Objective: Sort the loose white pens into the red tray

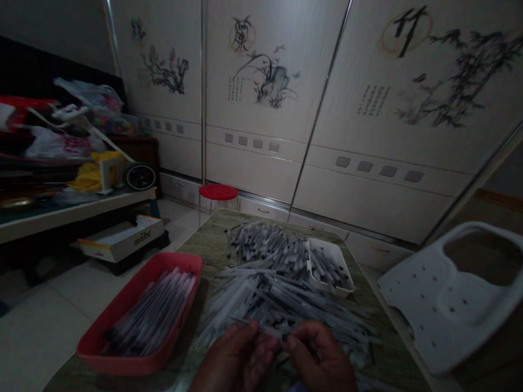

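My left hand (235, 358) is closed, its thumb and fingers pinching a slim, translucent pen (270, 331) held roughly level. The pen's pointed end sticks out to the left past my thumb. At its other end, my right hand (323, 357) has thumb and forefinger closed round a small dark part, which could be a cap or plug. Right beyond both hands spreads a loose heap of clear pen barrels (247, 298). Farther back lies a pile of dark-tipped pen pieces (266, 245), and similar pieces fill a white tray (347, 289).
Left of my hands, a red plastic basket (132, 364) holds a bundle of pens on the green marbled table (210, 231). A white folding chair (454, 298) stands to the right. A red stool (218, 192) and a shoebox (124, 239) are beyond the table's left side.
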### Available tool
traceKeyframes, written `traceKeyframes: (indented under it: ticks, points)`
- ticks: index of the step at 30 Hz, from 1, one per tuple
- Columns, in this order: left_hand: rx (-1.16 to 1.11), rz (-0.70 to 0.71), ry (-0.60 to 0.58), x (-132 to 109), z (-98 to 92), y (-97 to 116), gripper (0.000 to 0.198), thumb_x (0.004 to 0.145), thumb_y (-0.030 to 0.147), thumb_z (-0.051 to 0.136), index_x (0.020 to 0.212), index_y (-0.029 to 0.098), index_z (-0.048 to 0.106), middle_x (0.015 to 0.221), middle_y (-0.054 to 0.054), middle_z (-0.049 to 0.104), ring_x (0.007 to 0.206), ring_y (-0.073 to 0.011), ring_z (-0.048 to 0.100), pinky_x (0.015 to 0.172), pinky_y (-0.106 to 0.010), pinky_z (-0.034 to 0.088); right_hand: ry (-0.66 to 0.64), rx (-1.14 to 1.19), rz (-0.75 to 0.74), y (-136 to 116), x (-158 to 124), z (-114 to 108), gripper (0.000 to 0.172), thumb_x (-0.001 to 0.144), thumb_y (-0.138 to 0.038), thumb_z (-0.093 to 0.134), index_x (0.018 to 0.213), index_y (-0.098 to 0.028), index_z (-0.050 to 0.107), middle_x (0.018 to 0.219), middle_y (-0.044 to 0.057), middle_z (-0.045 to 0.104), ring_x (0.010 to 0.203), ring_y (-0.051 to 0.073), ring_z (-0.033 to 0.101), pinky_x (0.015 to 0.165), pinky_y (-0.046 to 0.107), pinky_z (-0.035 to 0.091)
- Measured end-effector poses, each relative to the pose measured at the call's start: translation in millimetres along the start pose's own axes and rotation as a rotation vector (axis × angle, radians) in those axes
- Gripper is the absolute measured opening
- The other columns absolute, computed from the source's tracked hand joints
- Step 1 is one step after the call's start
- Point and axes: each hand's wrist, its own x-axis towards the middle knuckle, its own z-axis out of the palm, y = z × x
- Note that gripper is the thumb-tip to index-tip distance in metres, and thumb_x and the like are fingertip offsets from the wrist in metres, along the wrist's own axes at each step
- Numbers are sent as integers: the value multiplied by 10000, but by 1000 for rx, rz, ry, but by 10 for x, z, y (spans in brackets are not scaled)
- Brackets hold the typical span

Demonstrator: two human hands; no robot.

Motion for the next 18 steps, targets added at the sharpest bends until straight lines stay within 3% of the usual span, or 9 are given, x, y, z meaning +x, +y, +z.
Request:
traceKeyframes:
  ticks: [12,18]
  points:
    - [1,7,17,-40,32,25,146,955,37,590,825,100,614,703,-95,727,628,-148,746,616,-222,617,41,34,-27,-113,-48,48,211,829,-414,709,832,-203,723,738,10,700,709,198,640,666,272,480]
    - [32,30,-10,-35,-2,14,154,950,48,603,810,111,609,716,-78,720,653,-143,745,611,-206,606,-4,37,-26,-124,-37,41,206,843,-408,705,815,-205,726,739,13,704,712,202,651,675,276,487]
